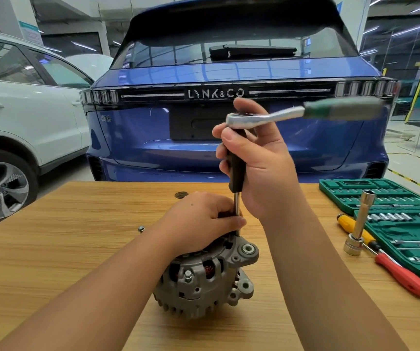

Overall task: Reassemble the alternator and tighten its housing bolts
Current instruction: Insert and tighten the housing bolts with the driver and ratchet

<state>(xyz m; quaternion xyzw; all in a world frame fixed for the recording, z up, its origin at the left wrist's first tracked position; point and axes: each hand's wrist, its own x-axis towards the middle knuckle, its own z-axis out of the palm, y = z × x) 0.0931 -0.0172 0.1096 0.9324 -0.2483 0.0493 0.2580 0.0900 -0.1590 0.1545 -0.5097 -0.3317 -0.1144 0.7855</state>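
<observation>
Head view: the alternator [205, 279] sits on the wooden table [51, 249], its top hidden under the left hand [201, 219], which pinches the driver shaft [236, 211]. The right hand [259, 160] grips the black handle [236, 168]; the ratchet [267, 117] handle is blurred.

Blue hatchback [229, 138] parked right behind the wooden surface [64, 224], white car [26, 110] off to its side, plus a yellow-handled screwdriver [353, 228] crossing a red-handled one [401, 276].
</observation>
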